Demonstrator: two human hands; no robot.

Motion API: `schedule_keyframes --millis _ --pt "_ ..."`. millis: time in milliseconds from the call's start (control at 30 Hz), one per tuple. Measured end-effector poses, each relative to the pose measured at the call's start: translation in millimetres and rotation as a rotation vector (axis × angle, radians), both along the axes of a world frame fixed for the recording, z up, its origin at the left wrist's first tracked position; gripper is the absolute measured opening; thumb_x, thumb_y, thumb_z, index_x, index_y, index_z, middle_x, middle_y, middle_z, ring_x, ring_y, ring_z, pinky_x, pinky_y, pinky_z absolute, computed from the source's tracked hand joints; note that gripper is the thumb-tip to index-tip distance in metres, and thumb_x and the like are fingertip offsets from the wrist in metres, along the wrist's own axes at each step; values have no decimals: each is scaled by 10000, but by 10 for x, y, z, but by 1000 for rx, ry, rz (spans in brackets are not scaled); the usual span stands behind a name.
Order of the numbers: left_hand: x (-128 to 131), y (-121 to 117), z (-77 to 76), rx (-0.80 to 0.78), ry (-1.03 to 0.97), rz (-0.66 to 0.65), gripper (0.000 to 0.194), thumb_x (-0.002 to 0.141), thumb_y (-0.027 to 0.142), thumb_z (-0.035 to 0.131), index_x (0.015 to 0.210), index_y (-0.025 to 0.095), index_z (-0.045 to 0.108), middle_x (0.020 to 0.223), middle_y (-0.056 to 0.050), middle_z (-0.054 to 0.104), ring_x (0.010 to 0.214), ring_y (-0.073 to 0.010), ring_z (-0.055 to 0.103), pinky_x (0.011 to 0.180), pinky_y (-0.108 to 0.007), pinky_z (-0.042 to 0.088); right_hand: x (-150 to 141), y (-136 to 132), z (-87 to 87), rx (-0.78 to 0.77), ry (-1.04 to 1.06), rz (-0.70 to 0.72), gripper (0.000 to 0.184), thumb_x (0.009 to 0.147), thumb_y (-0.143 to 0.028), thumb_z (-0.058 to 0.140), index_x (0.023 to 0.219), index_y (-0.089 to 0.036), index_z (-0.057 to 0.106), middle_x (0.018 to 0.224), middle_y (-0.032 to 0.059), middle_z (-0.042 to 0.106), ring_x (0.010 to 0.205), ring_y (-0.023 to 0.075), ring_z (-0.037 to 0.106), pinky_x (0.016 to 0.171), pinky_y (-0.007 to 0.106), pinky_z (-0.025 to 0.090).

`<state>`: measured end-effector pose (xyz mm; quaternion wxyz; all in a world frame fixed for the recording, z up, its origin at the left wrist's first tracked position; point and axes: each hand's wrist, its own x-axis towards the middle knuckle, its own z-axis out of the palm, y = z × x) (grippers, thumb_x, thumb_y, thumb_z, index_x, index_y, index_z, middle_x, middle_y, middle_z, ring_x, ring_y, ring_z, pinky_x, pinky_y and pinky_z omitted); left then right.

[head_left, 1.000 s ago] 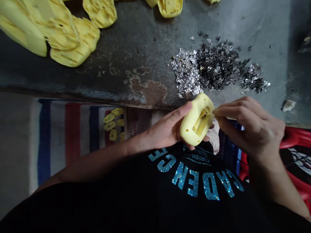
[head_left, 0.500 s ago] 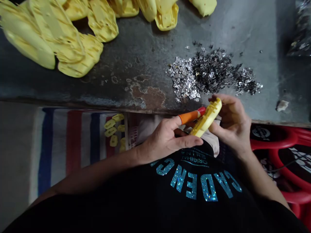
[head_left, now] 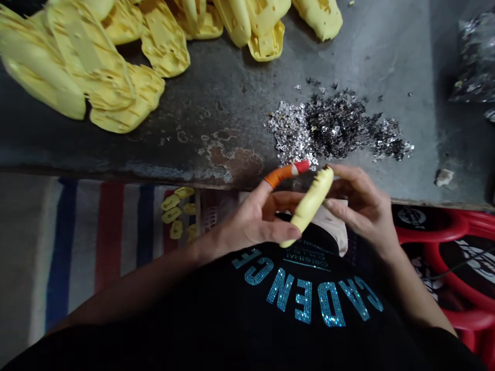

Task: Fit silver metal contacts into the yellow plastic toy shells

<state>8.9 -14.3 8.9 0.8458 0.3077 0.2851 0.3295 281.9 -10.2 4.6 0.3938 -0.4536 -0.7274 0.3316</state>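
A yellow moulded plastic shell (head_left: 311, 203) is held tilted in front of my chest, its smooth outer side mostly showing. My left hand (head_left: 263, 216) grips its lower end, the thumb on the near side; the index finger, in orange and red coverings, is raised off it. My right hand (head_left: 359, 206) has its thumb and fingers at the upper end, where small dark bits show near the fingertips. Just beyond both hands lies a heap of small shiny metal pieces (head_left: 336, 126) on the dark worktable (head_left: 189, 147). The shell's inner side is turned from view.
More yellow shells (head_left: 124, 98) pile up at the table's far left. A clear bag of metal pieces (head_left: 477, 62) lies at right, with a whitish lump (head_left: 444, 177) nearer the edge. Below the table are small yellow parts (head_left: 171, 215), a striped sheet (head_left: 108, 232) and red-rimmed items (head_left: 441, 232).
The shell has moved left and slightly down and turned so its smooth side shows more. My left index finger has lifted off it. The view has shifted slightly.
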Motion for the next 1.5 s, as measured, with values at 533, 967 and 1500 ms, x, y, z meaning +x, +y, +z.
schedule_keyframes --millis 533,967,1500 --pt "-91 84 -58 -54 -28 272 835 923 648 942 1591 241 650 1500 -141 809 1156 -324 870 667 -281 737 55 137 -166 419 -558 8 57 1128 -210 729 1151 -243 770 1029 45 788 923 229 661 813 396 468" --pt "4 32 37 -109 -7 143 1003 964 643 886 1762 261 413 1540 -203 772 1150 -365 865 693 -312 727 15 -104 -234 308 -556 -130 83 1103 -254 769 1164 -309 758 1187 45 832 1032 274 670 886 455 430" --pt "141 -30 -89 -218 -168 -92 797 1038 719 765 1680 305 537 1461 -173 807 1142 -357 885 634 -276 698 -104 177 449 -34 20 94 62 1048 -267 849 1067 -324 862 953 -8 842 794 203 765 715 384 634"
